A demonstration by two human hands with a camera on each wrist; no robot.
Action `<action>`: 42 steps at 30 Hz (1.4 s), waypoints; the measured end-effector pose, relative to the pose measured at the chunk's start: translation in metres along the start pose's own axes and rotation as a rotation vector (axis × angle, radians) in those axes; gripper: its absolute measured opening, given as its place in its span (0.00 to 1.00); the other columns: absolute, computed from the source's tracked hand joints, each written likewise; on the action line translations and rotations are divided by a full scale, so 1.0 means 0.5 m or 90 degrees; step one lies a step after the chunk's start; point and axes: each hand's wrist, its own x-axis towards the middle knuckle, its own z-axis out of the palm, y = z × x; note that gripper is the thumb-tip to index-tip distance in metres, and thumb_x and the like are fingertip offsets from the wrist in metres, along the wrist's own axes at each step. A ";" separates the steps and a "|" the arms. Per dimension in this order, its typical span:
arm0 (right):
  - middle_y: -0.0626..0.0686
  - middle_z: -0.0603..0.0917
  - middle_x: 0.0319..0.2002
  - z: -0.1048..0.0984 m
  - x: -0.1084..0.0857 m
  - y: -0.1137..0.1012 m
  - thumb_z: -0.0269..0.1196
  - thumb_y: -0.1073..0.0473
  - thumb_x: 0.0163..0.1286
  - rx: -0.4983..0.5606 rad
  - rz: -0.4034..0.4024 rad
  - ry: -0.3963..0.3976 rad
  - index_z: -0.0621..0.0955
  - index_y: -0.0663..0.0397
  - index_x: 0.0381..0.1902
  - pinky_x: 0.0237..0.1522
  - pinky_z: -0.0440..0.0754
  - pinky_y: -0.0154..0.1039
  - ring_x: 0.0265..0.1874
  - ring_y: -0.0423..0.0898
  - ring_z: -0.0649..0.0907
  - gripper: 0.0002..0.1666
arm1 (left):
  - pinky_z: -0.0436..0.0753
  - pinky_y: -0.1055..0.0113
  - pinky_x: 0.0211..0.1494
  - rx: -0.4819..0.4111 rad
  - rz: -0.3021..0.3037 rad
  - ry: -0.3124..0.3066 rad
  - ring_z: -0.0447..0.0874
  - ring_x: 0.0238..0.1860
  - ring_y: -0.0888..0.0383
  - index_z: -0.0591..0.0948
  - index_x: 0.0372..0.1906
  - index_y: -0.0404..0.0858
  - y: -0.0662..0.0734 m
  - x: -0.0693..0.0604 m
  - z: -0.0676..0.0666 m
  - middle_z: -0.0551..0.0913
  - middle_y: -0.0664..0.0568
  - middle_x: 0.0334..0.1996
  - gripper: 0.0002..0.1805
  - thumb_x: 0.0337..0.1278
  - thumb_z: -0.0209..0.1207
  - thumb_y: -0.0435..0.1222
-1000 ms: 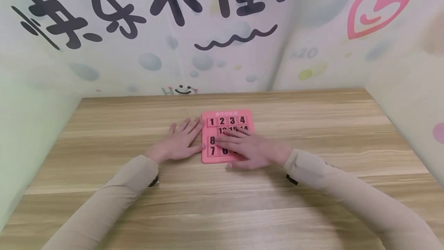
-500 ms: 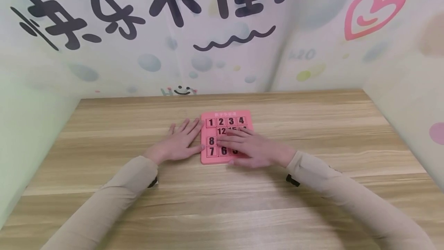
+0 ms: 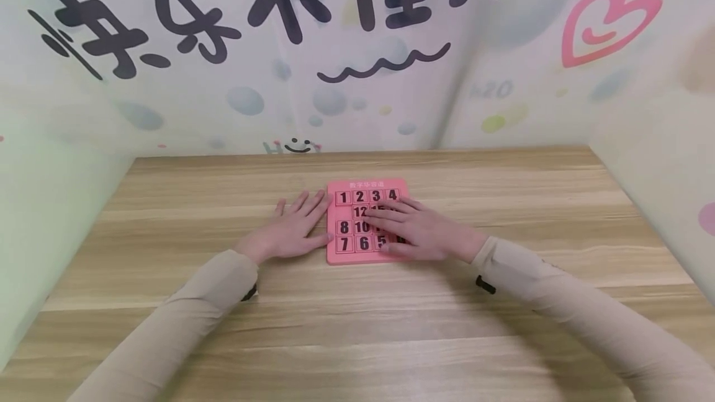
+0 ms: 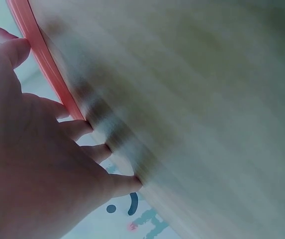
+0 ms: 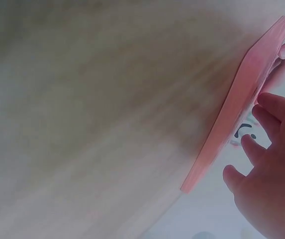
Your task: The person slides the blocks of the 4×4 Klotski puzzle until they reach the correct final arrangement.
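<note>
A pink number sliding puzzle (image 3: 357, 257) lies flat on the wooden table, its tiles printed with black numbers. In its second row, the leftmost spot has no tile. Along the puzzle's left edge rests my left hand (image 3: 287, 231), fingers spread; in the left wrist view its thumb (image 4: 18, 51) and a fingertip touch the pink side. My right hand (image 3: 427, 233) reaches over the right part of the puzzle with fingers extended, covering several tiles. In the right wrist view the fingers (image 5: 269, 119) lie over the board's top; which tile they touch is hidden.
The wooden table (image 3: 357, 327) reaches back to a white wall (image 3: 195, 98) with large black characters and a pink heart (image 3: 609, 26). Side walls stand at the left and right of the table. A dark band (image 3: 485, 285) shows under the right cuff.
My right hand has slid to the right over the puzzle, uncovering more of the 10, 6 and 5 tiles. The left hand stays at the left edge.
</note>
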 end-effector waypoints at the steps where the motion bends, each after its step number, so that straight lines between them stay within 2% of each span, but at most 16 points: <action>1: 0.54 0.62 0.72 -0.002 0.000 0.002 0.48 0.41 0.75 -0.003 -0.003 0.000 0.63 0.51 0.74 0.71 0.47 0.57 0.73 0.56 0.55 0.35 | 0.32 0.36 0.69 -0.002 0.000 0.000 0.31 0.75 0.43 0.42 0.78 0.43 0.001 0.000 0.000 0.37 0.48 0.77 0.44 0.68 0.42 0.60; 9: 0.53 0.60 0.73 -0.004 0.009 0.007 0.46 0.41 0.76 -0.023 -0.005 -0.021 0.61 0.49 0.74 0.71 0.47 0.56 0.73 0.54 0.55 0.35 | 0.32 0.36 0.69 0.000 -0.001 0.001 0.31 0.75 0.43 0.41 0.78 0.43 0.001 -0.001 -0.001 0.37 0.48 0.77 0.44 0.68 0.42 0.60; 15: 0.52 0.61 0.73 0.002 0.015 0.006 0.46 0.40 0.76 0.001 0.007 -0.023 0.62 0.50 0.74 0.71 0.46 0.56 0.73 0.53 0.54 0.35 | 0.32 0.36 0.69 -0.005 0.003 0.001 0.31 0.75 0.42 0.42 0.78 0.43 0.004 -0.003 -0.003 0.37 0.48 0.77 0.44 0.68 0.43 0.60; 25: 0.54 0.64 0.71 -0.006 0.026 0.003 0.48 0.42 0.76 0.018 -0.002 -0.017 0.64 0.53 0.73 0.72 0.46 0.54 0.72 0.54 0.56 0.34 | 0.32 0.37 0.69 0.002 -0.002 -0.001 0.31 0.75 0.42 0.41 0.77 0.42 0.006 -0.002 -0.003 0.36 0.48 0.77 0.44 0.69 0.42 0.60; 42: 0.51 0.64 0.72 -0.004 0.058 -0.007 0.48 0.40 0.75 0.039 -0.015 -0.023 0.64 0.49 0.73 0.71 0.48 0.54 0.73 0.52 0.56 0.35 | 0.32 0.36 0.69 0.004 0.001 -0.005 0.31 0.75 0.42 0.41 0.77 0.42 0.003 0.000 -0.001 0.37 0.47 0.77 0.44 0.69 0.42 0.59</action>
